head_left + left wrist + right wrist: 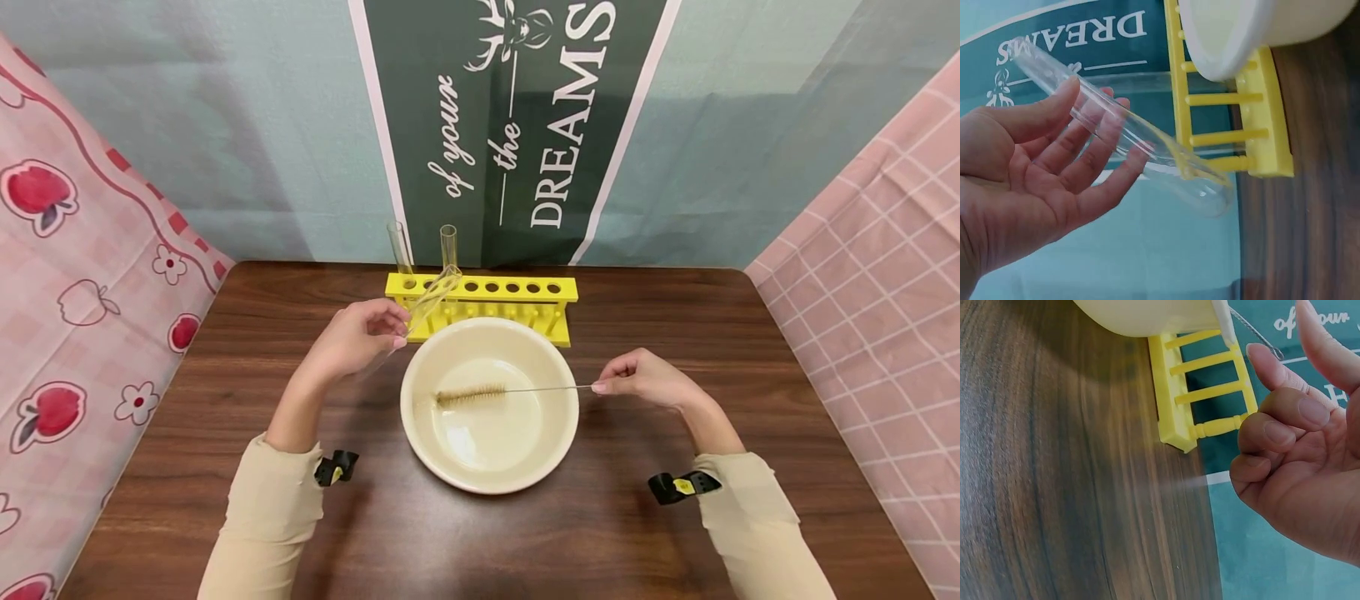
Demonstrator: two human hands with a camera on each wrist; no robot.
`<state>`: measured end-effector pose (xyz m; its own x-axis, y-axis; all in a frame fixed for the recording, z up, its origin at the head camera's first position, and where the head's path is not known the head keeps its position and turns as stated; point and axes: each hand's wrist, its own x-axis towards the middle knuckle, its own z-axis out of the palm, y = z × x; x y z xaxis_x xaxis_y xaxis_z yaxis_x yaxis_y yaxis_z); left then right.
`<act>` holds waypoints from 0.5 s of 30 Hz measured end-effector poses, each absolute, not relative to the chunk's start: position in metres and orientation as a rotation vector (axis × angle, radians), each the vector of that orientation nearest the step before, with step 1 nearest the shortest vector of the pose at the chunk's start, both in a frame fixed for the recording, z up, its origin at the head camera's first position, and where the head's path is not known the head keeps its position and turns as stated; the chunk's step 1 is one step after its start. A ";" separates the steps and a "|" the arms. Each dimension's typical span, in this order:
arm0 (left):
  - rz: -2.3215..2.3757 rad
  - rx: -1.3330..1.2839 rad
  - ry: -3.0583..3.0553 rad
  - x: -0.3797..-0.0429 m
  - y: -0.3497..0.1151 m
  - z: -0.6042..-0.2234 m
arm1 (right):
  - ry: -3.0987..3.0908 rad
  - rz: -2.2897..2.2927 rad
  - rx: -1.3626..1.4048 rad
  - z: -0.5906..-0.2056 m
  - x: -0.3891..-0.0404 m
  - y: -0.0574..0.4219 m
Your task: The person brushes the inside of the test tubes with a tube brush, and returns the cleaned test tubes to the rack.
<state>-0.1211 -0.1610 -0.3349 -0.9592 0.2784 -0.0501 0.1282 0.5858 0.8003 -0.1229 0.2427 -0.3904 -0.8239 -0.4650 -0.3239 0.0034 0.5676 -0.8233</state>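
Observation:
In the head view, my left hand [367, 337] pinches a clear glass test tube [431, 300] at a slant by the front left of the yellow rack [480, 287]. The left wrist view shows the thumb against one side of this tube [1166, 153], fingers behind it. A test tube brush [471, 396] lies across the cream bowl [487, 479], bristles inside, wire handle over the right rim. Close to the wire's end is my right hand [648, 379]. Its thumb and index finger stand apart around the looped wire end [1280, 356] in the right wrist view; the other fingers curl.
Two more test tubes, one glass tube [397, 246] at the far left and another tube [448, 243], stand in the rack behind the bowl. Brown wooden table [645, 542] surrounds the bowl. A printed cloth [300, 167] hangs behind, with pink cloths at both sides.

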 end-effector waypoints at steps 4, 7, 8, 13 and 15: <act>1.333 0.328 2.652 -0.124 -0.153 -0.331 | 2.303 -1.212 -0.344 -0.390 -0.122 0.248; 1.335 0.336 2.677 -0.126 -0.146 -0.328 | 2.310 -1.215 -0.304 -0.391 -0.122 0.252; 1.339 0.340 2.686 -0.127 -0.144 -0.327 | 2.312 -1.217 -0.293 -0.391 -0.122 0.253; 1.379 0.359 2.735 -0.132 -0.133 -0.323 | 2.322 -1.221 -0.263 -0.391 -0.121 0.257; 1.395 0.359 2.743 -0.135 -0.128 -0.322 | 2.314 -1.233 -0.255 -0.391 -0.121 0.258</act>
<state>-0.1346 -0.1284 -0.3223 -0.9721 0.2249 0.0660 0.1857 0.5676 0.8021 -0.1207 0.2581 -0.3911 -0.8567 -0.3867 -0.3413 0.0675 0.5719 -0.8175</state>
